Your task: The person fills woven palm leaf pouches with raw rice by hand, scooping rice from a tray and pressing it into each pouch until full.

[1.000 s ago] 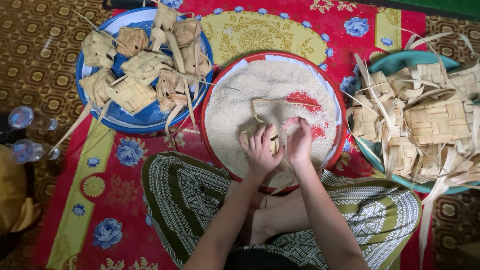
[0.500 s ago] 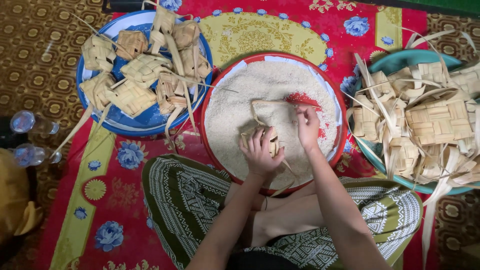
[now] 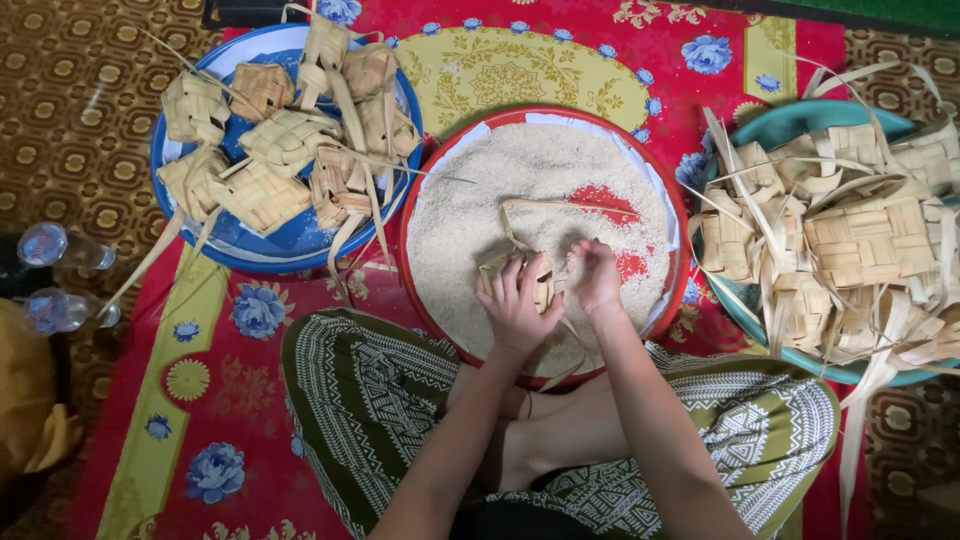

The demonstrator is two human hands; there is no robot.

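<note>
Left hand wrapped around a small woven palm-leaf pouch, fingers spread over its near left side, pouch held just above the rice. Right hand just right of the pouch, fingers bunched and curled downward over its open top, seemingly pinched on rice, though grains inside the grip too small to make out. Both hands close together, nearly touching, low over the near middle of the red round tray. Loose leaf strips trailing from the pouch toward the far side, lying curved across the rice. Rice spread over most of the tray, with a bare red patch at right of centre. Tray resting on a red floral mat, touching crossed legs in green patterned trousers at the near side.

Far left: blue round tray piled with woven pouches, plump and squarish, long strip ends hanging over the rim. Right: teal basin heaped with flatter woven pouches, strips sticking out in all directions and spilling over the near edge. Blue tray and red tray almost rim to rim; teal basin just beside the red tray on the other side. Two clear plastic bottles lying on the patterned brown floor at the far left edge, well apart from the hands.
</note>
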